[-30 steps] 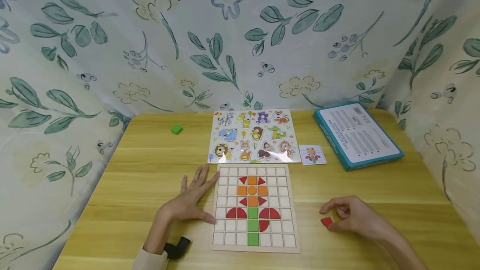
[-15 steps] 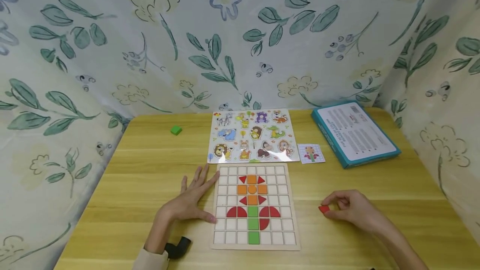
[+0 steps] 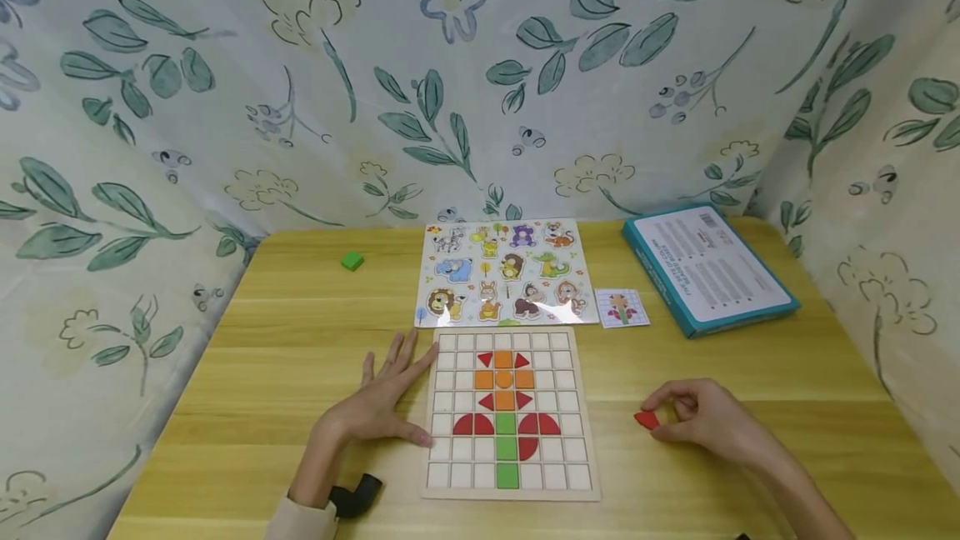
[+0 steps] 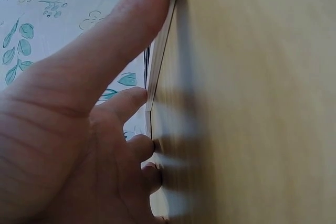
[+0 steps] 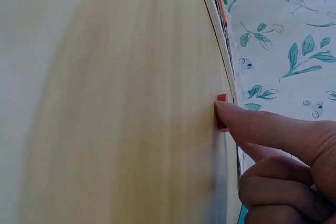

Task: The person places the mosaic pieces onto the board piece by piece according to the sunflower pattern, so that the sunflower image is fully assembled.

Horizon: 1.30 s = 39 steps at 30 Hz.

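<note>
My right hand (image 3: 708,419) holds a small red tile (image 3: 646,420) between thumb and forefinger on the table, right of the board. In the right wrist view the thumb lies against the red tile (image 5: 221,112), its other fingers curled under. Fingers spread, my left hand (image 3: 378,398) rests on the table with thumb and forefinger at the left edge of the wooden grid board (image 3: 459,483). Set in the board are orange squares around an orange disc (image 3: 505,379), red triangles, a column of green squares (image 3: 507,447) and red quarter-circles (image 3: 528,447).
Behind the board lies an animal puzzle sheet (image 3: 505,273), with a small pattern card (image 3: 622,308) beside it. A teal-edged box (image 3: 712,269) lies at the back right. A green block (image 3: 352,260) is at the back left, a black object (image 3: 356,496) near my left wrist.
My right hand has moved slightly up and left with the red tile, which has also turned between thumb and forefinger. The left hand stays put.
</note>
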Available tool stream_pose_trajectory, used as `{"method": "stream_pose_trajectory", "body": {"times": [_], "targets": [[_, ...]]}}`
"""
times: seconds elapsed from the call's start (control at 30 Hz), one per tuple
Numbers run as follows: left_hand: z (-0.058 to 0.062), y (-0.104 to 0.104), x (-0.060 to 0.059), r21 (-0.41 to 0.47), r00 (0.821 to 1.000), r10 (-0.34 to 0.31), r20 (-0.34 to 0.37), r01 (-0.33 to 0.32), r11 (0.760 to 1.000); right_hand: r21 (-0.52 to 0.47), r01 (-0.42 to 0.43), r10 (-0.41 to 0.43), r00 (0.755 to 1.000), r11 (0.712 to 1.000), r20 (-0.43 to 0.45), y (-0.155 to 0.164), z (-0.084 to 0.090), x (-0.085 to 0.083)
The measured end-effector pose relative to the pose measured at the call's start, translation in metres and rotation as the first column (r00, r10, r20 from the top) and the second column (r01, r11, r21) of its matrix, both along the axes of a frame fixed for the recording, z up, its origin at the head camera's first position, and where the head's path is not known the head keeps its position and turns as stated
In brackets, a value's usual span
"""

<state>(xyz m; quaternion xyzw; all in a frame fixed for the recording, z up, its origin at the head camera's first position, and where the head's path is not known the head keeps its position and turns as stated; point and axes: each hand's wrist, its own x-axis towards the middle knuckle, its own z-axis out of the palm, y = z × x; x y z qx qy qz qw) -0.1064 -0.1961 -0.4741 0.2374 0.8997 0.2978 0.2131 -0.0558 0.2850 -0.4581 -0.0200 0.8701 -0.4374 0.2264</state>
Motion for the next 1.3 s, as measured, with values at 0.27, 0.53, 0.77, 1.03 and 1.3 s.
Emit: {"method": "stream_pose_trajectory", "body": {"times": [0.27,0.53,0.77,1.03,1.3], "targets": [[0.0,0.0,0.001,0.001,1.0,0.008,0.004,-0.008,1.0,0.004,0.014,-0.014,1.0,1.0,-0.027,-0.005,-0.001,-0.004],[0.0,-0.001,-0.001,0.0,1.0,0.001,-0.001,-0.001,1.0,-0.025,-0.005,0.004,0.999,1.0,-0.053,-0.006,-0.003,-0.007],[0.0,-0.001,0.0,-0.006,1.0,0.004,0.003,-0.004,1.0,-0.053,-0.011,0.01,1.0,0.999,-0.029,-0.011,-0.006,-0.009],[0.002,0.0,0.0,-0.003,1.0,0.007,0.009,-0.007,1.0,-0.054,-0.031,0.03,0.999,0.998,-0.023,-0.02,-0.008,-0.012],[0.002,0.001,0.001,-0.002,1.0,0.007,0.009,-0.007,1.0,-0.092,-0.043,0.041,0.999,0.995,-0.024,-0.024,-0.009,-0.011]]}}
